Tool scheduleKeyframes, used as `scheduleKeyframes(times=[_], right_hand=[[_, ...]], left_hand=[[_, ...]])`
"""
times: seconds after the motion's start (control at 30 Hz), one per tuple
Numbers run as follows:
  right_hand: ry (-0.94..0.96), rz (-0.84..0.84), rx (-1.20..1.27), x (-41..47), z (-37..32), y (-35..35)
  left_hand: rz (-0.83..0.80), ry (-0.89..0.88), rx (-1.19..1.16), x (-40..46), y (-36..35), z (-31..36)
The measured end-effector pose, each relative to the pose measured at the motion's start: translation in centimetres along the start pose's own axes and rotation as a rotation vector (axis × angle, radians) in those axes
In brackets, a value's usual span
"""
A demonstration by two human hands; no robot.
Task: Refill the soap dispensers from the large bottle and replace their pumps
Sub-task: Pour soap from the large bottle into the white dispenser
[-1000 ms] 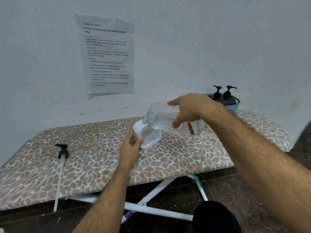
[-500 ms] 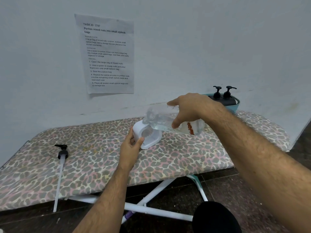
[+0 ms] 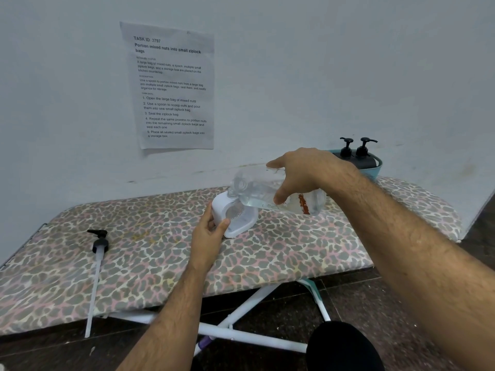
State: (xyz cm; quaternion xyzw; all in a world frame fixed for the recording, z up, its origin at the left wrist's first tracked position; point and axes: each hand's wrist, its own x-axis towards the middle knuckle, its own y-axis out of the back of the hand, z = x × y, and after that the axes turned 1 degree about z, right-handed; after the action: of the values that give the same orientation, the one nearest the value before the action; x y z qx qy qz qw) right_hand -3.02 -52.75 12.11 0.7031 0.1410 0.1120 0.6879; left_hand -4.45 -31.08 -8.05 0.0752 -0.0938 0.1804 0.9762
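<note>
One clear large bottle (image 3: 278, 192) tipped, mouth over white dispenser (image 3: 234, 215)

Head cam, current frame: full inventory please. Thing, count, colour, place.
Ironing board: 1, leopard-print cover, white legs, against wall.
Large bottle: 1, clear, tipped neck-down over dispenser.
Soap dispenser: 1, white, tilted, mid-board.
Loose pump: 1, black head, clear tube, left on board, tube overhanging front edge.
Tub: 1, teal, far right on board.
Pump bottles: 2, black, in tub.
Instruction sheet: 1, white, on wall.
Left hand: steadies dispenser.
Right hand: grips bottle.
</note>
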Motion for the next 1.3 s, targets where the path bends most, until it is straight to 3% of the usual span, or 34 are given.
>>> scheduleKeyframes(times=[1.3], right_hand=[[-0.004, -0.009, -0.005, 0.36, 0.14, -0.08]], left_hand=[[-0.003, 0.003, -0.009, 0.08, 0.04, -0.14]])
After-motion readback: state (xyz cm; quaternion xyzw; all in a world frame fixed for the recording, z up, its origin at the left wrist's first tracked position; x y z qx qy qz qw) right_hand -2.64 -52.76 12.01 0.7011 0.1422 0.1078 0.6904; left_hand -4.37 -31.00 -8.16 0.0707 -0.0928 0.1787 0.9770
